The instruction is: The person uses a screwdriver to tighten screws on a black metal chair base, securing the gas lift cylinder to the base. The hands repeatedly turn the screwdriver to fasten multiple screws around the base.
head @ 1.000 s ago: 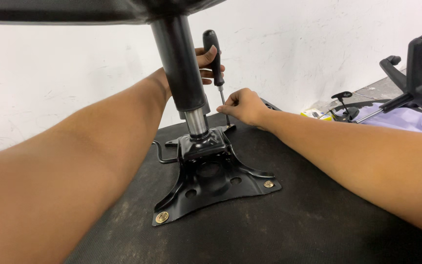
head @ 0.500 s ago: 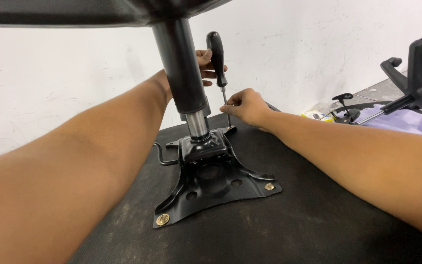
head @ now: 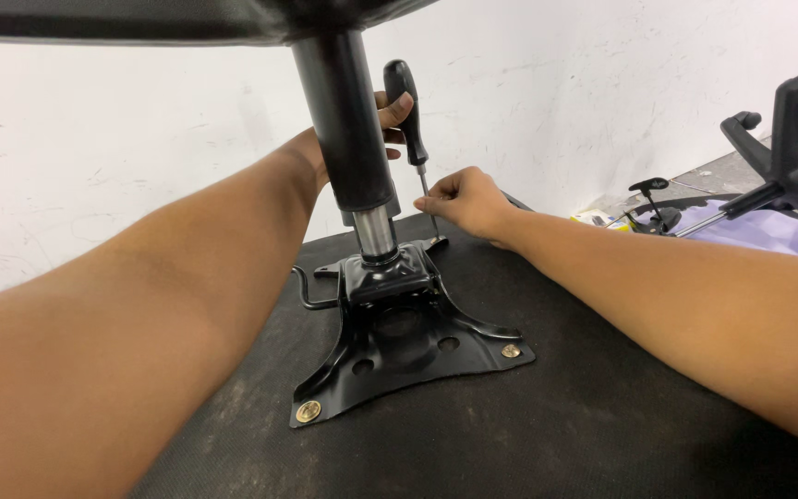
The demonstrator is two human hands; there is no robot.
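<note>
Upright black column [head: 348, 129] and mounting plate [head: 399, 346] mid-way; open black surface [head: 602, 434] on both flanks.

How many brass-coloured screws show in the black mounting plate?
2. One screw sits in the plate's near left corner, the other screw in its right corner. More at the far corners may be hidden behind the column and the right hand.

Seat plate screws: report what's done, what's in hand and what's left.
Done, by the look of it: brass-coloured screws sit in the seat plate's two near corners, front left screw and front right screw. In hand: the left hand grips the screwdriver handle while the right hand pinches its shaft, tip at the far right corner. Left: the far left corner is hidden behind the gas-lift column.
</note>
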